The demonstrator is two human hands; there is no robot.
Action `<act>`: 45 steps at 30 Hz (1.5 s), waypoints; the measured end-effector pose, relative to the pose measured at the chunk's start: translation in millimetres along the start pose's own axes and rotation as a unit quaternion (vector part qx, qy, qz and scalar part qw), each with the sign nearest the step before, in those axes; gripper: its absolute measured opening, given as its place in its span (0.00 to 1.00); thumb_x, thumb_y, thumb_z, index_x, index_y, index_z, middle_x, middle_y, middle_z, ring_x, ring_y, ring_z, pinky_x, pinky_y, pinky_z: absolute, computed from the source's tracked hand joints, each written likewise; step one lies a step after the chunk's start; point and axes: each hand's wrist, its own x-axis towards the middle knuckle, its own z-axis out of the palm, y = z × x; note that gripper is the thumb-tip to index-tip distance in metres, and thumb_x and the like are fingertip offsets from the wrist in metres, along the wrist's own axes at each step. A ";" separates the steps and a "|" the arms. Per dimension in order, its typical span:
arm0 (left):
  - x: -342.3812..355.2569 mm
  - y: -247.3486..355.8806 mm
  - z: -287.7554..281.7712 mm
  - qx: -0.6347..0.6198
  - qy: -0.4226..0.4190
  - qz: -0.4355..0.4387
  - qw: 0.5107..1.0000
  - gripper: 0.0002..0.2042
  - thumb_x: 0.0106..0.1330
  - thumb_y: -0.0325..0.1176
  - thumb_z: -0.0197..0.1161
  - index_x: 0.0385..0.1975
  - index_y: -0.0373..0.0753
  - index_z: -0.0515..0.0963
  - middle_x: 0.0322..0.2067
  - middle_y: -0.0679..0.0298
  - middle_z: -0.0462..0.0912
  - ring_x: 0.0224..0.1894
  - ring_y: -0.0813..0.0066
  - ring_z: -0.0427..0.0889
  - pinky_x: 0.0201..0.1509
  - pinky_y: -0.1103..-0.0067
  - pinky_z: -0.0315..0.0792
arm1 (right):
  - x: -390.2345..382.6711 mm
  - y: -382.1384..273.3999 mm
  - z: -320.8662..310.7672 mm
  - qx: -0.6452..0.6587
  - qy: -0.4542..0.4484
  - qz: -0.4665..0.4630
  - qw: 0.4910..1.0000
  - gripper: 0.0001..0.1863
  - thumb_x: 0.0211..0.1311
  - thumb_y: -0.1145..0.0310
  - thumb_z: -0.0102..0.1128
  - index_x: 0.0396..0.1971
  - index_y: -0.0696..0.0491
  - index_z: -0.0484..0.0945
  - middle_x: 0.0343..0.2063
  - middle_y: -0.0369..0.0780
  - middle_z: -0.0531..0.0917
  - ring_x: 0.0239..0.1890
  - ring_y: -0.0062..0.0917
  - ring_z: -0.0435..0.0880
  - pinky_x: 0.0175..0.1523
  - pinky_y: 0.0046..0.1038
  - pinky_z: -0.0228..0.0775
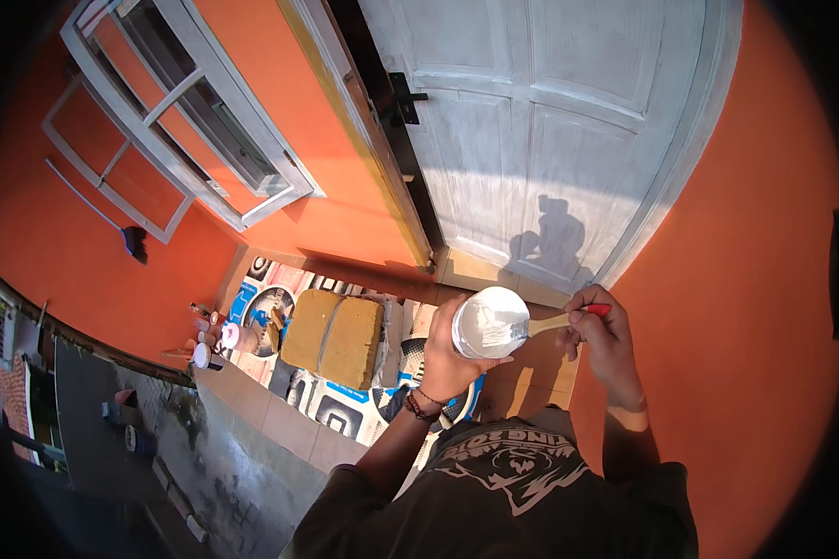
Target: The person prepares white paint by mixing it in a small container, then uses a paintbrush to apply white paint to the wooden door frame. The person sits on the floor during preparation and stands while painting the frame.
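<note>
My left hand (447,349) is wrapped round a white paint tub (466,326), holding it in front of my body with its open top facing up. White paint coats the inside. In my right hand (601,335) is a paintbrush (548,323) with a pale wooden handle and a red end. Its bristles are down inside the tub and coated in white, so their tips are hard to make out. Beyond the tub stands a panelled door (569,140) with patchy white paint and a black handle (405,98). My shadow falls on its lower part.
A patterned sheet (340,415) covers the tiled floor at my left, bearing a brown foam-like block (336,337). Several small pots (202,355) stand by its far left corner. An open white window (214,121) juts from the orange wall (326,140); a broom (132,240) leans farther left.
</note>
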 end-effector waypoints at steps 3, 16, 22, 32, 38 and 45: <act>29.0 -20.2 8.9 -0.004 0.028 0.003 1.000 0.52 0.33 0.39 0.90 0.61 0.31 0.67 0.53 0.50 0.77 0.55 0.51 0.79 0.58 0.66 0.76 | 36.8 2.5 -4.3 0.063 0.014 -0.004 0.998 0.03 0.68 0.75 0.55 0.39 0.57 0.72 0.24 0.38 0.80 0.22 0.20 0.81 0.23 0.19 0.71; 131.9 -65.1 61.9 0.098 0.157 -0.118 0.976 0.49 0.37 0.45 0.89 0.60 0.33 0.69 0.52 0.52 0.80 0.54 0.57 0.81 0.59 0.68 0.76 | 255.5 28.4 -43.6 0.074 -0.192 0.028 0.978 0.06 0.66 0.77 0.60 0.40 0.59 0.73 0.24 0.40 0.82 0.21 0.19 0.81 0.23 0.21 0.72; 185.2 -58.0 83.3 0.074 0.217 -0.127 0.965 0.47 0.40 0.44 0.88 0.59 0.31 0.70 0.51 0.55 0.81 0.54 0.63 0.82 0.58 0.71 0.76 | 332.2 11.2 -57.0 0.085 -0.295 0.019 0.952 0.06 0.68 0.76 0.59 0.40 0.63 0.76 0.25 0.43 0.83 0.22 0.20 0.84 0.23 0.19 0.74; 207.2 -98.4 91.7 0.181 0.233 -0.120 0.948 0.53 0.33 0.43 0.90 0.63 0.33 0.67 0.55 0.53 0.78 0.57 0.56 0.79 0.63 0.65 0.74 | 381.4 28.4 -53.5 0.081 -0.335 0.057 0.937 0.05 0.70 0.72 0.60 0.39 0.58 0.78 0.24 0.38 0.82 0.21 0.19 0.81 0.22 0.20 0.71; 217.6 -113.1 75.4 0.181 0.248 -0.094 0.947 0.53 0.34 0.42 0.90 0.64 0.33 0.66 0.58 0.51 0.75 0.60 0.55 0.77 0.64 0.65 0.73 | 391.2 20.9 -30.7 0.063 -0.322 0.049 0.943 0.05 0.69 0.71 0.61 0.38 0.57 0.79 0.23 0.37 0.82 0.21 0.18 0.81 0.22 0.19 0.72; 220.9 -114.0 39.4 0.183 0.238 -0.097 0.949 0.49 0.35 0.47 0.89 0.58 0.31 0.69 0.51 0.53 0.81 0.54 0.62 0.83 0.58 0.70 0.78 | 390.1 25.3 -4.8 0.090 -0.300 0.051 0.948 0.07 0.70 0.74 0.60 0.41 0.62 0.77 0.25 0.41 0.83 0.24 0.21 0.85 0.25 0.19 0.75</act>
